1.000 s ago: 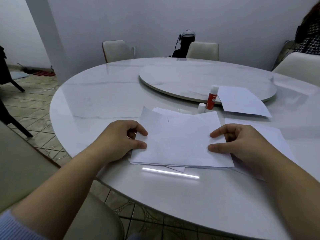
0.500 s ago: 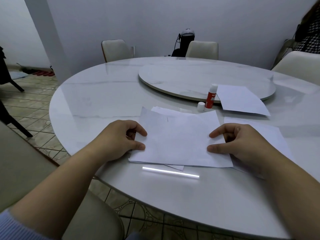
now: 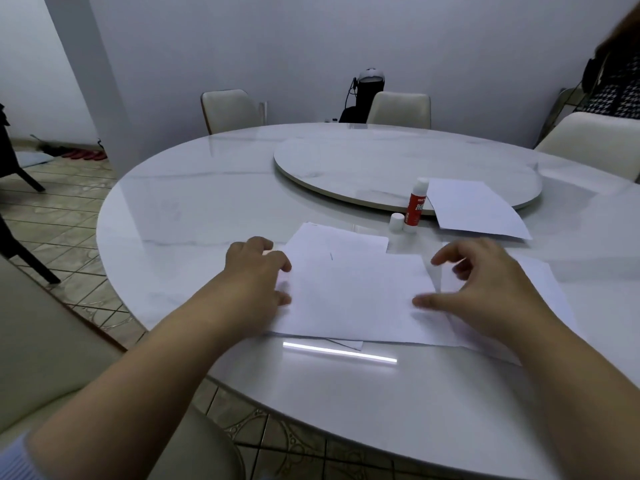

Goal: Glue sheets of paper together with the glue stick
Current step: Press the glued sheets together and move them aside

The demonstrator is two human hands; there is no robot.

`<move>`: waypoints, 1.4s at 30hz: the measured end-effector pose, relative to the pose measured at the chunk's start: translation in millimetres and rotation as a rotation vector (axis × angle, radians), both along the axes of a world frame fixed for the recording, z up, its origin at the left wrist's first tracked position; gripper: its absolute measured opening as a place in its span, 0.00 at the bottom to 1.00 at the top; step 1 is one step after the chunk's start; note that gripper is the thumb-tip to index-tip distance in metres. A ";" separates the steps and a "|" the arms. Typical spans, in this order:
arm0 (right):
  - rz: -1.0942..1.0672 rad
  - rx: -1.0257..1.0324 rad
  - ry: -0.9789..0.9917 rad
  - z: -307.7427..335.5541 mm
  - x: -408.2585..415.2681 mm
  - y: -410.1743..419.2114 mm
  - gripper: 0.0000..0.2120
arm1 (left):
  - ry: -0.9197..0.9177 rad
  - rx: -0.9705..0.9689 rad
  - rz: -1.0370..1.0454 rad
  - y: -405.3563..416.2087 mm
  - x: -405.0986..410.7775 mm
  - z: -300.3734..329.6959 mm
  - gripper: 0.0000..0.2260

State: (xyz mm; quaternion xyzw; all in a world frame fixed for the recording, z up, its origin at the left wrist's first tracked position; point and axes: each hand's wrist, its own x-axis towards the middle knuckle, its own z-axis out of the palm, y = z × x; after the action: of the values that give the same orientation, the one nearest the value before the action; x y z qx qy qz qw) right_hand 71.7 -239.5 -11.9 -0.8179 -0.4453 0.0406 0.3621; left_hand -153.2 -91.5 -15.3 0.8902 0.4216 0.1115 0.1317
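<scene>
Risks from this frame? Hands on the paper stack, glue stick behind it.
1. The top sheet sits skewed over the sheets below, whose corners stick out at the far and near edges; pressing now may bond them misaligned.
2. The glue stick stands uncapped, its cap beside it; a reach by the right hand might tip it, and the glue may dry.
3. The left hand holds only the sheet's edge, so the sheet may slide on the glossy table.
</scene>
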 end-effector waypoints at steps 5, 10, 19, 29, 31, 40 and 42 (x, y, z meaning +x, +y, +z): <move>0.120 -0.004 -0.182 3.4 -22.8 33.8 0.19 | -0.139 0.033 -0.019 -14.4 46.1 -0.5 0.20; 0.261 -0.440 -0.286 -32.6 -41.7 60.8 0.27 | 0.086 0.021 -0.112 -12.5 72.8 -30.7 0.24; 0.191 -0.455 -0.275 -40.9 -34.4 60.1 0.31 | 0.147 0.039 -0.085 -7.5 70.3 -36.8 0.26; 0.007 -0.492 -0.189 -40.5 -35.8 50.6 0.43 | 0.139 0.024 0.066 6.9 39.4 -37.0 0.33; 0.001 -0.494 -0.185 -40.3 -35.8 51.3 0.45 | 0.136 0.028 0.066 7.3 37.2 -37.1 0.33; -0.092 -0.344 -0.280 -25.4 -35.6 48.2 0.43 | 0.068 0.039 0.114 8.1 37.2 -42.4 0.36; -0.097 -0.258 -0.179 -18.8 -30.4 47.0 0.39 | 0.051 0.035 0.117 7.7 37.3 -41.8 0.36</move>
State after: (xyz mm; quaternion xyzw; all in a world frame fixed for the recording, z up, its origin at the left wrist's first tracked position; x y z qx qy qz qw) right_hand 41.2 -192.5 -30.7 -0.8785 -0.4267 0.0069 0.2147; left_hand -115.9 -83.9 -57.1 0.8688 0.4740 0.1037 0.0988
